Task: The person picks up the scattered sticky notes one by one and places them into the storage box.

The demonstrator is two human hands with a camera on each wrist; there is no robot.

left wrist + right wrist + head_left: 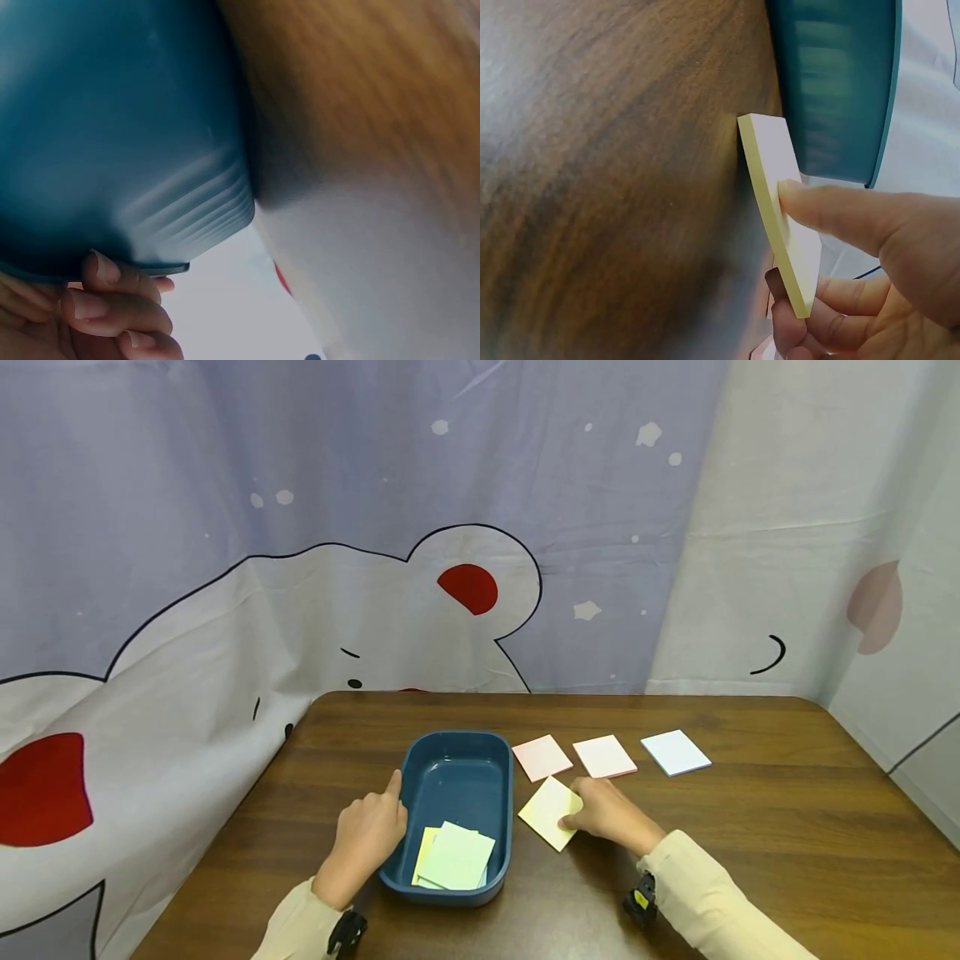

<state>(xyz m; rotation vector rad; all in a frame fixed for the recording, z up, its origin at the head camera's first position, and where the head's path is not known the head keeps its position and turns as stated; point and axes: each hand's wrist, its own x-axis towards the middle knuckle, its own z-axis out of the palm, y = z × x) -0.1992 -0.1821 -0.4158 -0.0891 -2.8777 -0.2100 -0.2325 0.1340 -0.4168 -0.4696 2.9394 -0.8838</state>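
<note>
Yellow pad (543, 808) pinched in the right hand (607, 817): thumb on the top face, other fingers curled under, gap only as wide as the pad. Pad tilted; can't tell if its low edge touches the wooden table (780, 835). Left hand (367, 835) on the near rim of the blue tub (450, 785), index finger straight along it, other fingers loosely curled against the outside, thumb mostly hidden.

Just past the right fingertips: pink pad (604, 757). Ahead and left of them, near the tub, salmon pad (542, 758). Farther out to their right, white pad with blue edge (676, 752). Tub's right wall stands between right fingers and the stack inside: green pad (457, 856) on top, second yellow pad (425, 847) peeking out below. Black band (641, 897) behind right hand. Printed curtain (600, 527) beyond everything.
</note>
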